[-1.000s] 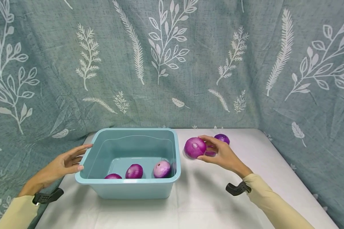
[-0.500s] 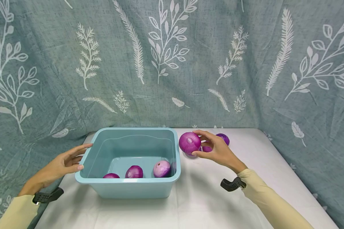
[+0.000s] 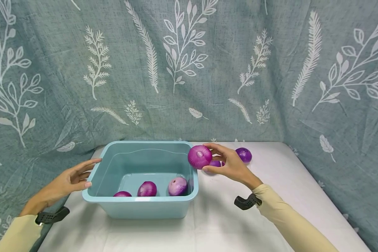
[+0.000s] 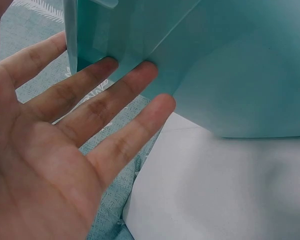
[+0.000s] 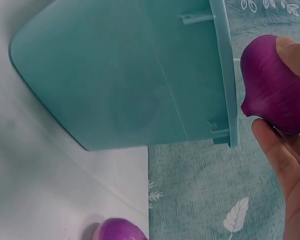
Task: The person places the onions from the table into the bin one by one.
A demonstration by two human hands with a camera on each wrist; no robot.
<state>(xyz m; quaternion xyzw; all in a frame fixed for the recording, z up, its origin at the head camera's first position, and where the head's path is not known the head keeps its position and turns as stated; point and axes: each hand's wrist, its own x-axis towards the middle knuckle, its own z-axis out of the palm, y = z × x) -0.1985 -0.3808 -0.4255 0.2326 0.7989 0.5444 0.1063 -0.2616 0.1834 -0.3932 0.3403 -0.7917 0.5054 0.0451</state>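
My right hand (image 3: 229,163) pinches a red onion (image 3: 200,157) between thumb and fingers. It holds the onion up at the right rim of a light blue plastic tub (image 3: 141,208), overlapping that rim in the head view. Seen from the right wrist, the onion (image 5: 272,85) is level with the tub's lip, its pointed end toward the palm side. My left hand (image 3: 70,179) rests at the tub's left side. Its fingers (image 4: 125,127) are fairly straight against the outer wall in the left wrist view. Inside the tub lie a paler onion (image 3: 177,186), a darker one (image 3: 147,189) and a partly hidden one (image 3: 123,193).
On the white table cover (image 3: 239,224), a purple onion (image 3: 244,155) lies beyond my right hand. Another onion (image 3: 215,163) shows partly behind the fingers. A blue-green leaf-patterned cloth (image 3: 189,70) hangs behind the table and along both sides.
My right hand has carried the red onion left and slightly up, from above the table to the tub's right rim. More of an onion behind it now shows. The left hand stays put.
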